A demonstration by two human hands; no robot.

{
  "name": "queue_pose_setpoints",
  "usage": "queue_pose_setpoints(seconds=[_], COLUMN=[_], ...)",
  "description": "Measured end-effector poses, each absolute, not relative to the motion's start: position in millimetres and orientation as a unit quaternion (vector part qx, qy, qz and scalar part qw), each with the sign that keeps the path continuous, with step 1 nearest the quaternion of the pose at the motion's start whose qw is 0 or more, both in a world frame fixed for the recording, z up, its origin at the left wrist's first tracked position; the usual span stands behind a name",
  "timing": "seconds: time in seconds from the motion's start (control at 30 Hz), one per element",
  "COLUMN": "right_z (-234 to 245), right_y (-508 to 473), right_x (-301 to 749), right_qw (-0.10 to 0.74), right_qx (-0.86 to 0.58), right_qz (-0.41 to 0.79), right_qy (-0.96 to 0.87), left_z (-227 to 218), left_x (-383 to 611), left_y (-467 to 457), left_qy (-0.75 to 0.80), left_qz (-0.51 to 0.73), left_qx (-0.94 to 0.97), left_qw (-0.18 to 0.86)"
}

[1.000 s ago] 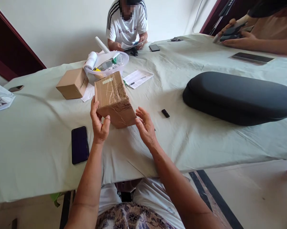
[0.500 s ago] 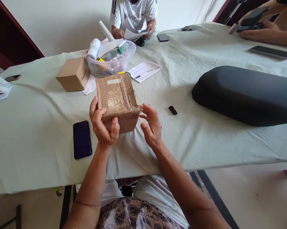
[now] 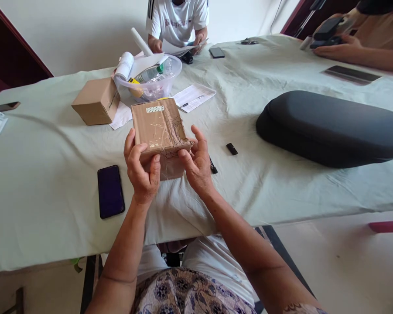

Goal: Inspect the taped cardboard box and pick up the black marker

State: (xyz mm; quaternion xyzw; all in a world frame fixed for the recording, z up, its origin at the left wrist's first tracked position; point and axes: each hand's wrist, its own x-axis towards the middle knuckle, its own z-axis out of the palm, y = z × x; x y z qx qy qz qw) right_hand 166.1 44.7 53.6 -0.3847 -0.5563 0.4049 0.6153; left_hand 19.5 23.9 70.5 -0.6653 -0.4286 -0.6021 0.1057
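A taped cardboard box [image 3: 157, 126] is between my two hands, its top and near side facing me. Wrinkled clear tape runs over its right part, and a dotted label sits near its far edge. My left hand [image 3: 142, 172] grips the box's near left corner, thumb on the near side and fingers along the left. My right hand [image 3: 198, 163] is at the near right corner, thumb against the near edge, some fingers hidden behind the corner. Just right of that hand lies a dark thin object [image 3: 213, 165], partly covered by it.
A phone [image 3: 111, 191] lies at left. Behind are a second cardboard box [image 3: 96, 101], a plastic basin [image 3: 179, 72] with bottles and paper rolls, and printed sheets [image 3: 199, 97]. A small black piece [image 3: 232, 149] and a long black padded seat [image 3: 327, 126] lie right. Two other people sit around the table.
My right hand has closed in on the box's right corner, its thumb now against the near edge. The left hand keeps its grip. The view has shifted slightly.
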Motion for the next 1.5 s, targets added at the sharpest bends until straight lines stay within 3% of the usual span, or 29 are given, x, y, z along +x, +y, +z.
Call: queue_pose_setpoints(seconds=[0.2,0.7,0.8,0.87,0.93,1.07,1.2,1.3,1.5], right_z=[55.6,51.5,38.0,29.0,23.6,28.1,35.2,33.3,43.2], right_y=[42.4,68.5,81.6,87.7,89.1,81.6,77.4,79.8,71.9], right_x=[159.3,191.9,218.9,236.8,248.7,250.2,242.9,241.7,235.6], right_qw=[0.640,0.570,0.565,0.515,0.409,0.207,0.156,0.235,0.598], right_qx=[-0.399,-0.343,-0.410,-0.533,-0.639,-0.711,-0.714,-0.685,-0.391], right_qz=[0.380,0.436,0.373,0.280,0.216,0.175,0.201,0.242,0.431], right_qy=[-0.535,-0.607,-0.611,-0.609,-0.614,-0.648,-0.652,-0.646,-0.552], left_z=[70.7,66.3,64.4,63.2,62.0,60.4,60.3,60.6,60.2], left_x=[21.6,19.3,15.2,13.8,14.0,15.9,17.1,17.2,17.4], left_y=[25.2,27.2,29.6,31.0,32.2,33.8,34.8,35.1,34.3], left_qy=[-0.438,-0.423,-0.405,-0.401,-0.410,-0.437,-0.423,-0.414,-0.429], left_qz=[-0.612,-0.613,-0.610,-0.607,-0.601,-0.591,-0.607,-0.613,-0.599], left_qx=[-0.648,-0.657,-0.670,-0.672,-0.669,-0.657,-0.654,-0.656,-0.657], left_qw=[0.120,0.114,0.125,0.136,0.148,0.167,0.157,0.148,0.158])
